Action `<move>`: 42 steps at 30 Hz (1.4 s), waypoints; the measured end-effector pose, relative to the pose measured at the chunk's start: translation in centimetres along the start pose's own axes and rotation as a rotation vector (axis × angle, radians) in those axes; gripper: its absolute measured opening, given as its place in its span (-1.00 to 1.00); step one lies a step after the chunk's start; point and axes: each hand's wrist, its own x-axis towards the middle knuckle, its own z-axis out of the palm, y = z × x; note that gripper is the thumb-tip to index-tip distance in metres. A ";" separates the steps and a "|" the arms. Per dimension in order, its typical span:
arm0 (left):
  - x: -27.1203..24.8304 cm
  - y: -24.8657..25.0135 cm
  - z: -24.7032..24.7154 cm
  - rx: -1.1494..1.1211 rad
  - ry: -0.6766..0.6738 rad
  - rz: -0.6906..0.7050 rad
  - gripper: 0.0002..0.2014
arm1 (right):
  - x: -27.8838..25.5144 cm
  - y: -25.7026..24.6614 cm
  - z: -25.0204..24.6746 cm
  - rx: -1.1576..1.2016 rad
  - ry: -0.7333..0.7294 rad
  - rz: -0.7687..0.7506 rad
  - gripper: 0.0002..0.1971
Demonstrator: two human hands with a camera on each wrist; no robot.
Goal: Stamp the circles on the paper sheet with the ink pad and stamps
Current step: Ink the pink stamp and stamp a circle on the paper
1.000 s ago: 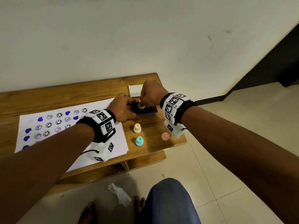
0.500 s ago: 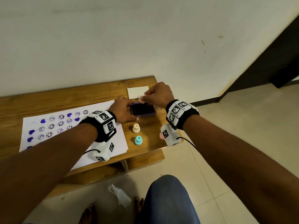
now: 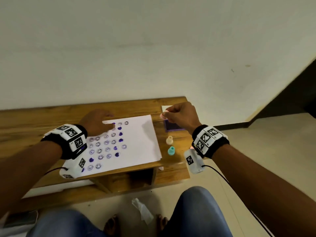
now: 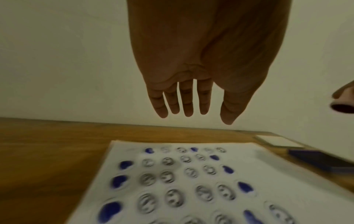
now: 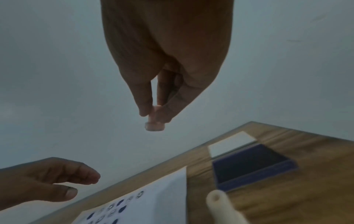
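Two hands have left the ink pad (image 3: 173,126): the left hand (image 3: 95,123), fingers straight and empty, now hovers over the paper sheet (image 3: 136,144), while the right hand (image 3: 179,117) pinches the pink stamp (image 5: 154,125), lifted off the pad. Freshly inked, it likely goes to a circle next. Beyond the wooden table (image 3: 42,117) stands a plain wall (image 3: 153,48).

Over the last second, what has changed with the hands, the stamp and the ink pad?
The right hand has lifted the pink stamp off the ink pad, pinched in its fingers. The left hand let go of the pad's edge and moved left over the paper sheet, open. The pad, the cream stamp and the teal stamp stayed put.
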 end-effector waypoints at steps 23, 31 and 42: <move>-9.1 -15.7 3.5 -0.038 -0.042 -0.225 -0.26 | -5.7 -2.1 14.7 -0.206 -0.135 -0.122 -0.75; -8.7 -15.3 3.8 0.003 -0.027 -0.277 -0.28 | -5.9 -1.6 15.0 -0.243 -0.147 -0.106 -0.75; -8.2 -14.6 3.3 -0.067 0.023 -0.282 -0.36 | -6.5 -0.8 15.6 -0.403 -0.227 -0.147 -0.73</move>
